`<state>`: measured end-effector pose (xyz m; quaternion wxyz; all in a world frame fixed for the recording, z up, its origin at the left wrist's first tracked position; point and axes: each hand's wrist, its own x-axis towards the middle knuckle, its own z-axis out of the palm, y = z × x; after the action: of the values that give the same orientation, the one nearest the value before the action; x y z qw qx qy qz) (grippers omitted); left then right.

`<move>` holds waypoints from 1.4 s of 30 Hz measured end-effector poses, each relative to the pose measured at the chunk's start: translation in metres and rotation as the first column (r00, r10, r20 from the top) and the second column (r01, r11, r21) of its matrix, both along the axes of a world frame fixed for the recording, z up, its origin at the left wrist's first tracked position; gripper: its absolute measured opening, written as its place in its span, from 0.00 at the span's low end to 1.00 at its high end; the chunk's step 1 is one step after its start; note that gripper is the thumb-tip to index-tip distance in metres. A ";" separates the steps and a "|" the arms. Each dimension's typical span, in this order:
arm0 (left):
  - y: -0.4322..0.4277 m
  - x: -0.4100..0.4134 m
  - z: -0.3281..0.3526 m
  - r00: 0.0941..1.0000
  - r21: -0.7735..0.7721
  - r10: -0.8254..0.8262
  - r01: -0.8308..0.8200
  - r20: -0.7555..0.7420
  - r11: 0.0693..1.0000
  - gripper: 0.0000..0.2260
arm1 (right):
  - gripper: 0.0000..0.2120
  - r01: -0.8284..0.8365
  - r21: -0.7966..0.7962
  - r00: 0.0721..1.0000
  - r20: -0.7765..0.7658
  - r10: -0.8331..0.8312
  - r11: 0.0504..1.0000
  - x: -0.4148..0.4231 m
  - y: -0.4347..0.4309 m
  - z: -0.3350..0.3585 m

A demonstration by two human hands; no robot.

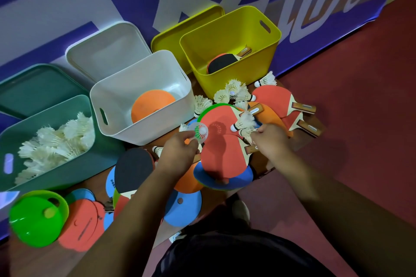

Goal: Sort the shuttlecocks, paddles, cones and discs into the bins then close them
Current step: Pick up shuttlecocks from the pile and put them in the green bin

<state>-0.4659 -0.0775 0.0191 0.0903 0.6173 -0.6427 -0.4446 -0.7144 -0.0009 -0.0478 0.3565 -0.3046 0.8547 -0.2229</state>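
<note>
Teal bin (74,171) of shuttlecocks sits toward the tabletop's left edge, nearer the left hand (180,153), which pinches a plastic shuttlecock (201,133); the right hand (272,139) pinches a feathered shuttlecock (242,124).

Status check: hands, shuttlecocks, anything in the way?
Left hand pinches plastic shuttlecock; right hand grips feather shuttlecocks. Green bin open, shuttlecocks inside. Paddles, discs piled beneath both hands.
</note>
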 end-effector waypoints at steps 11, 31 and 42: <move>-0.011 0.046 0.004 0.973 -0.011 0.185 -0.189 -0.136 0.982 0.13 | 0.11 -0.099 -0.114 0.971 0.207 0.121 0.989 0.054 -0.030 0.029; 0.002 0.239 0.012 0.798 0.021 0.564 -0.573 -0.210 0.819 0.10 | 0.10 -0.309 -0.204 0.858 0.361 0.365 0.929 0.245 -0.107 0.048; -0.005 0.344 0.024 0.613 0.025 0.715 -0.753 -0.335 0.657 0.11 | 0.10 -0.379 -0.259 0.800 0.392 0.455 0.889 0.338 -0.166 0.077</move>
<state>-0.1222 -0.0823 0.0426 0.4023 0.7401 -0.3348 -0.4223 -0.3767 -0.1666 0.0295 0.5544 -0.4557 0.6406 -0.2730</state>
